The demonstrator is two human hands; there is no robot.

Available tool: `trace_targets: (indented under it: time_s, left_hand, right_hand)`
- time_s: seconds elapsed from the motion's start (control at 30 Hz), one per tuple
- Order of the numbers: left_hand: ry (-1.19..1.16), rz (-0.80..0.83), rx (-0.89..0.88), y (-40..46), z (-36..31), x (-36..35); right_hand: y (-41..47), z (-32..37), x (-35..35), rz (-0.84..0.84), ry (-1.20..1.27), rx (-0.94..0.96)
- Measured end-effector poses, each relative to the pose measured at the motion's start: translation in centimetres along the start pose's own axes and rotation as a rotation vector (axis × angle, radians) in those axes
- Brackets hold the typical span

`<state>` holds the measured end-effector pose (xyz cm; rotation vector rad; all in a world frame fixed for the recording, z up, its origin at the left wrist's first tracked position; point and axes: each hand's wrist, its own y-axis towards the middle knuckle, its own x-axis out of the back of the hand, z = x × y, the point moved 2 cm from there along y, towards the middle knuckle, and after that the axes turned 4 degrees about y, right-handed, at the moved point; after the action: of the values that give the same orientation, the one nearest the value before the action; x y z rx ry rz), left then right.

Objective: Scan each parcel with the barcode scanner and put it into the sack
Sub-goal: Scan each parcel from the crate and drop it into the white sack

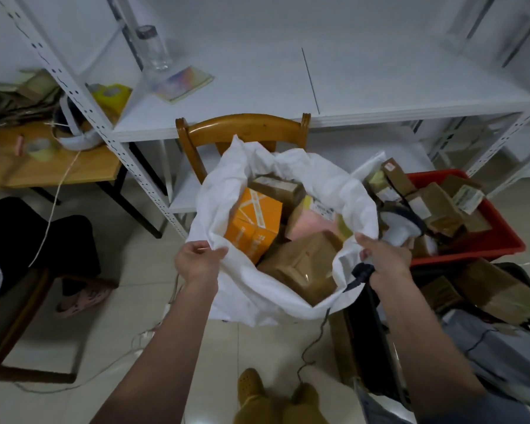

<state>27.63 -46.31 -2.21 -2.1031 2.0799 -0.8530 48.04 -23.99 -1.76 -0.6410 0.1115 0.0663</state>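
A white sack [251, 289] stands open in front of me on a wooden chair. Inside lie an orange box [253, 226], brown cardboard parcels [302, 264] and a pink packet [311, 223]. My left hand [198, 261] grips the sack's near-left rim. My right hand [386, 260] grips the near-right rim together with the handle of the barcode scanner [400, 223], whose pale head points away to the right; its dark cable hangs down to the floor.
A red crate [502, 240] at the right holds several brown parcels. More parcels and grey bags lie at the lower right. White metal shelving [288, 87] stands behind the chair [242, 130]. A seated person's leg [43, 240] is at the left beside a wooden table.
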Motion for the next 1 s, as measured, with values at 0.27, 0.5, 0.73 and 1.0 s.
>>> trace_targets:
  time_s: [0.27, 0.5, 0.73, 1.0]
  left_hand:
    - [0.224, -0.034, -0.317, 0.4, -3.8, -0.9]
    - [0.498, 0.112, -0.665, 1.7, -9.2, -5.0]
    - [0.758, 0.465, -0.940, 5.3, -14.4, -13.0]
    - [1.010, 0.735, -1.025, 11.5, -15.9, -24.9]
  right_hand:
    - [-0.7, 1.6, -0.9, 0.022, -0.001, 0.092]
    - [0.7, 2.6, -1.0, -0.032, -0.027, 0.058]
    - [3.0, 3.3, -1.2, -0.139, -0.095, 0.025]
    - [5.3, 3.7, -0.9, -0.346, -0.071, 0.083]
